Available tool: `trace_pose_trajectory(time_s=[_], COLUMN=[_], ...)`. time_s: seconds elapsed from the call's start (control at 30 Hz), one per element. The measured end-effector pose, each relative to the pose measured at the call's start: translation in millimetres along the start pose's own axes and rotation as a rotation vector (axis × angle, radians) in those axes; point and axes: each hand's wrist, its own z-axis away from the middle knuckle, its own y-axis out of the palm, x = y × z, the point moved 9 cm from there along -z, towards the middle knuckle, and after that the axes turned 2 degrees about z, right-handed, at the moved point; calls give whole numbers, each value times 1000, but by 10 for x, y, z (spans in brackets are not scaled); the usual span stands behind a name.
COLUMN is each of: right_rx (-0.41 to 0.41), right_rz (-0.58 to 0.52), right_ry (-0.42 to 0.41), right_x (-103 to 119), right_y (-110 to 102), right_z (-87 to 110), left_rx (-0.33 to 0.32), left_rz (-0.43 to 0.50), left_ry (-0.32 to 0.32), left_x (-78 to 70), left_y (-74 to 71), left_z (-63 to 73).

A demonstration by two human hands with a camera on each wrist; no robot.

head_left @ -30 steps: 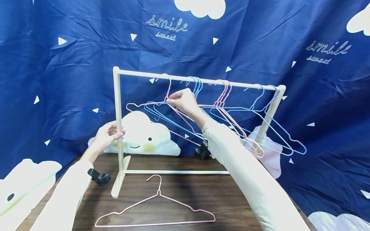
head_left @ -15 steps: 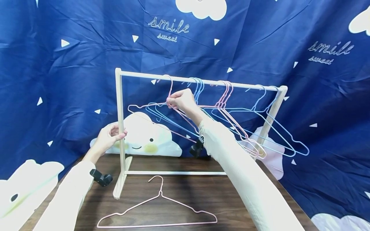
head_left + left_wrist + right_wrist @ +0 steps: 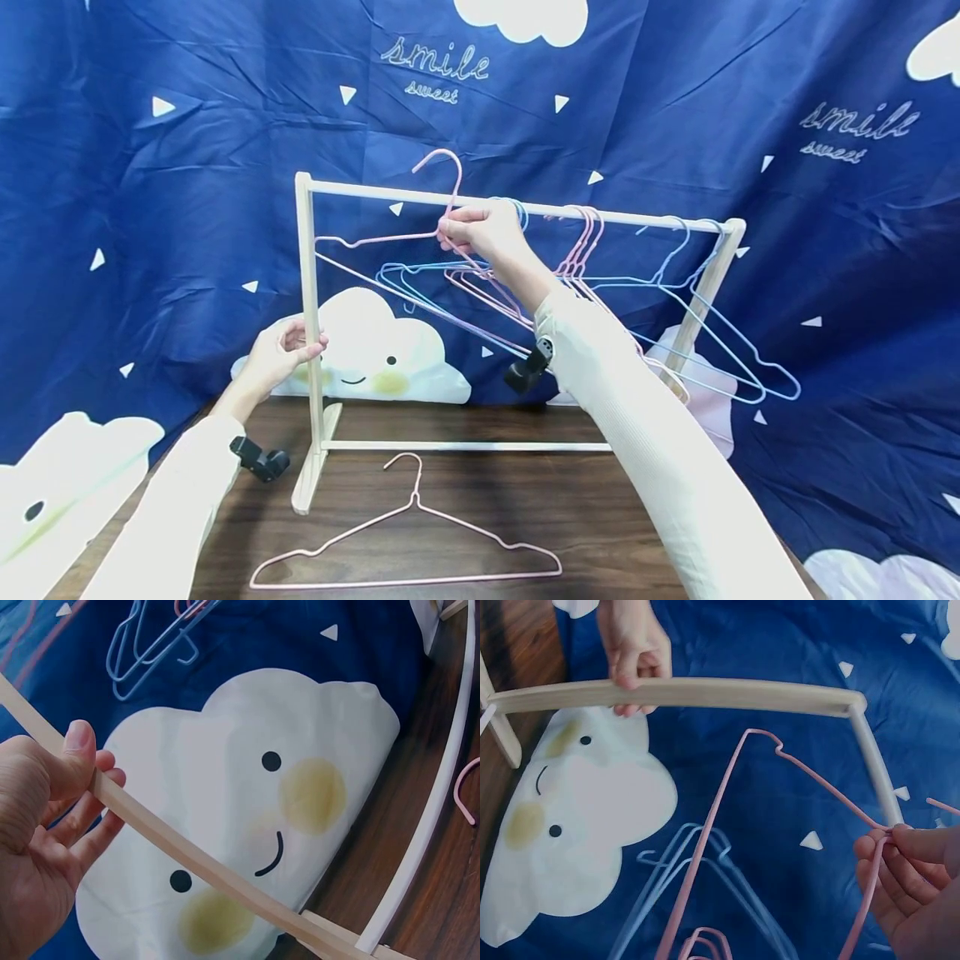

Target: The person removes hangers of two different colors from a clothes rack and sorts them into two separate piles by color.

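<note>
In the head view my right hand [image 3: 491,237] pinches a pink wire hanger [image 3: 397,238] at the neck. Its hook stands above the white rod [image 3: 367,192] of the clothes rack, off the rod. The right wrist view shows the thumb and fingers of the right hand [image 3: 915,881] closed on the neck, the hanger's shoulder slanting away. My left hand [image 3: 273,358] grips the rack's left wooden post [image 3: 308,267], thumb in front and fingers behind it, as the left wrist view also shows. A second pink hanger [image 3: 415,500] lies flat on the table before the rack.
Blue hangers [image 3: 420,267] hang mid-rod, partly hidden behind my right hand. Pink hangers [image 3: 581,242] hang right of them, and further blue hangers [image 3: 684,242] near the right post [image 3: 705,287]. A low crossbar [image 3: 465,447] runs above the brown table [image 3: 360,421]. A blue curtain [image 3: 225,167] stands behind.
My right hand has lifted the pink hanger, so its hook has come up off the rod. The left hand keeps its grip on the post.
</note>
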Motion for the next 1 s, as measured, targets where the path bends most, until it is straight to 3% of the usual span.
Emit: trace_pose_trajectory(time_s=[0.1, 0.23, 0.4, 0.53, 0.63, 0.77, 0.9, 1.0], right_rx=[27, 54, 85, 163, 223, 292, 323, 333], right_rz=[16, 148, 331, 393, 331, 154, -2, -56], right_ry=[-18, -51, -46, -28, 24, 138, 296, 394], right_x=[42, -11, -277, -585, -858, -1275, -1716, -2029], right_y=[-24, -42, -20, 108, 231, 421, 626, 773], right_z=[84, 242, 499, 723, 888, 1091, 1283, 1425], left_rx=[-2, -4, 6, 6, 8, 7, 5, 8], left_rz=[-7, 10, 23, 27, 22, 17, 8, 7], left_ry=[2, 3, 5, 14, 21, 16, 8, 5], left_x=[-2, 21, 43, 19, -5, -19, -17, -12], left_y=[-1, 0, 7, 10, 10, 5, 1, 15], left_z=[-6, -22, -31, -25, -22, -12, -6, -6])
